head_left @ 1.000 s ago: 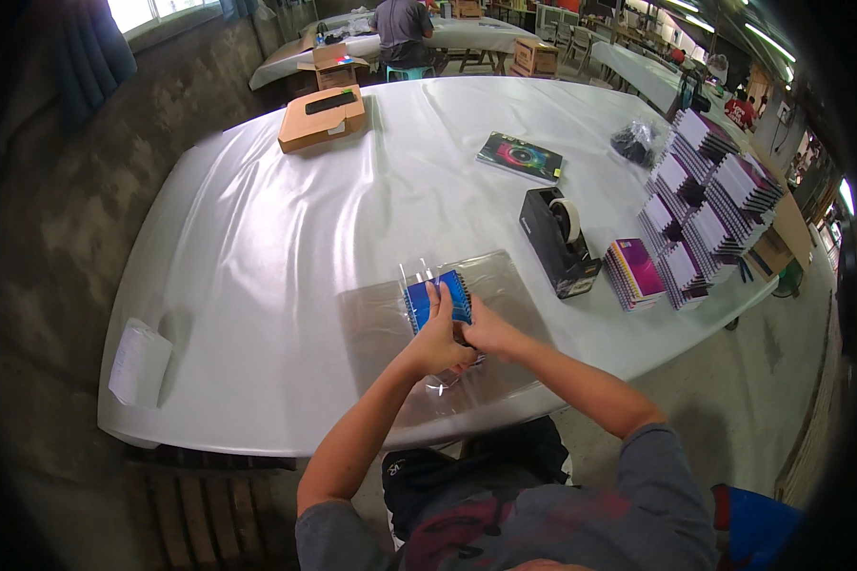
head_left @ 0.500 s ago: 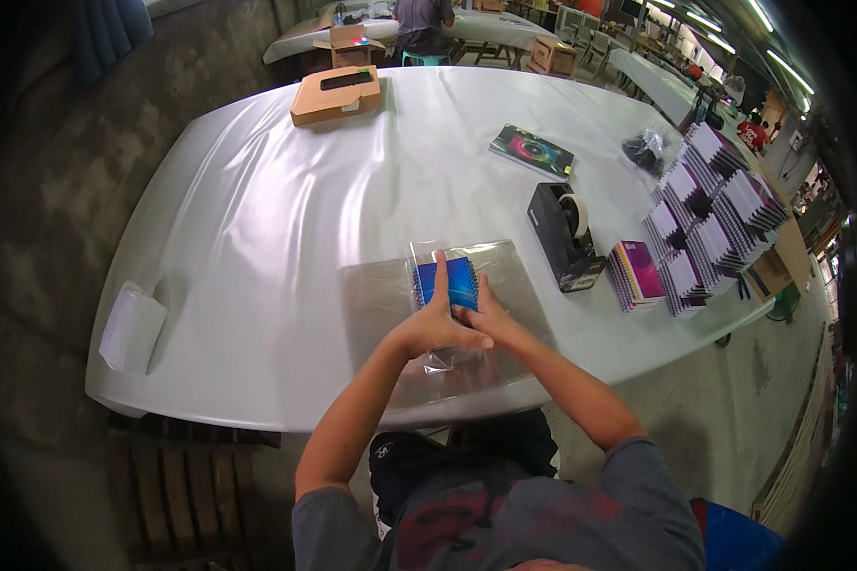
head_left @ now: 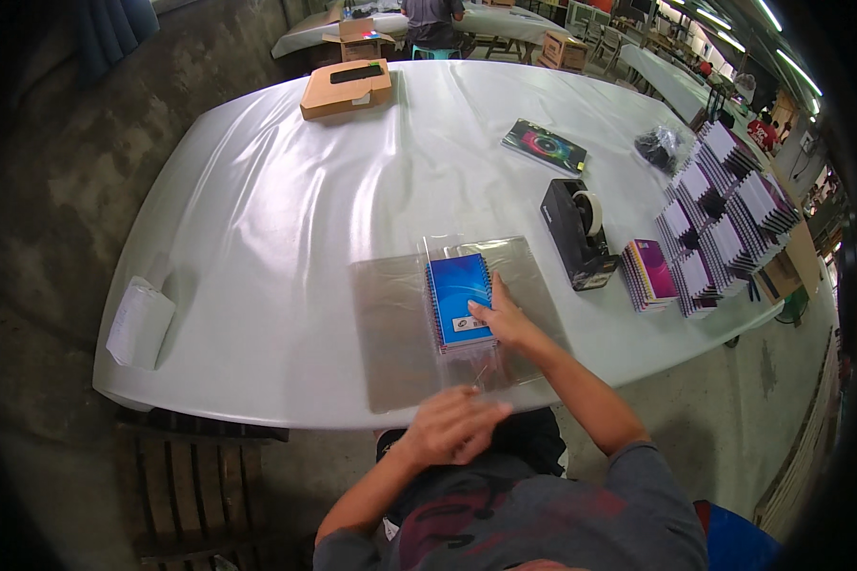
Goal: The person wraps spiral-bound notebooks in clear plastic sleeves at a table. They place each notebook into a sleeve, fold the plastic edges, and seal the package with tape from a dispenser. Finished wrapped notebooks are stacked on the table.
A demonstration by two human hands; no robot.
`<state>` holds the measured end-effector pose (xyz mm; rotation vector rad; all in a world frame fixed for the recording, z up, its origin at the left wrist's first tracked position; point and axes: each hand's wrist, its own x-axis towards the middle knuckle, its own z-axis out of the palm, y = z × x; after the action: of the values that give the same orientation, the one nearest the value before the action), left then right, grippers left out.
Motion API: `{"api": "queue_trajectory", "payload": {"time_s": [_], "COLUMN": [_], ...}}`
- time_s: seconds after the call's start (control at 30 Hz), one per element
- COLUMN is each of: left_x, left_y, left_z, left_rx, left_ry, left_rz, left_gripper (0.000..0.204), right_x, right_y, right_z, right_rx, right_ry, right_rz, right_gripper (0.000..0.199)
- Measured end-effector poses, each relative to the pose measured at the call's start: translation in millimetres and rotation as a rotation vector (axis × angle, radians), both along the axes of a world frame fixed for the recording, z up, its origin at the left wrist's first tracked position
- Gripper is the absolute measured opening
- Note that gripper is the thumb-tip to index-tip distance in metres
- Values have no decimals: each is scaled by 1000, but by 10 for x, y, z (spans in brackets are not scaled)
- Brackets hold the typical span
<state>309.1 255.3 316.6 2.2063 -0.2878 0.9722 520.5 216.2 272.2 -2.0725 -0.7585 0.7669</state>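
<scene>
A blue spiral notebook (head_left: pixel 460 290) lies in a clear plastic bag (head_left: pixel 467 366), which extends past its top and bottom edges. My right hand (head_left: pixel 507 316) grips the notebook's right side, thumb on the cover and fingers along the coil edge. Beneath it are larger clear plastic sheets (head_left: pixel 386 333) spread on the table. Closer to my body, my left hand (head_left: pixel 452 425) is over the table's front edge, just below the bag's lower end. Motion smears its fingers, so whether they pinch anything is unclear.
A black tape dispenser (head_left: pixel 576 238) stands right of the sheets, beside a small notebook pile (head_left: pixel 649 276) and tall notebook stacks (head_left: pixel 724 219). Farther back are a dark-covered book (head_left: pixel 545 146) and a cardboard box (head_left: pixel 338 95) with a phone on it. White folded paper (head_left: pixel 140 324) lies at left.
My left hand has come off the notebook and moved back toward my body, uncovering the blue cover. My right hand has shifted to the notebook's right side.
</scene>
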Motion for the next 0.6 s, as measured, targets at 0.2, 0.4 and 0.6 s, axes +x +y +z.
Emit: {"api": "queue_trajectory", "payload": {"time_s": [0.2, 0.4, 0.6], "left_x": [669, 795, 828], "left_y": [718, 672, 672], "left_z": [-9, 169, 183], "left_rx": [145, 221, 332], "left_ry": [462, 892, 892], "left_rz": [307, 358, 364], "left_gripper": [42, 52, 51], "right_x": [96, -104, -509], "right_y": [-13, -248, -980], "right_z": [-131, 194, -120], "right_rx": [17, -173, -415], "right_ry": [-139, -344, -948], "right_rz": [45, 24, -217], "right_gripper": [89, 80, 63]}}
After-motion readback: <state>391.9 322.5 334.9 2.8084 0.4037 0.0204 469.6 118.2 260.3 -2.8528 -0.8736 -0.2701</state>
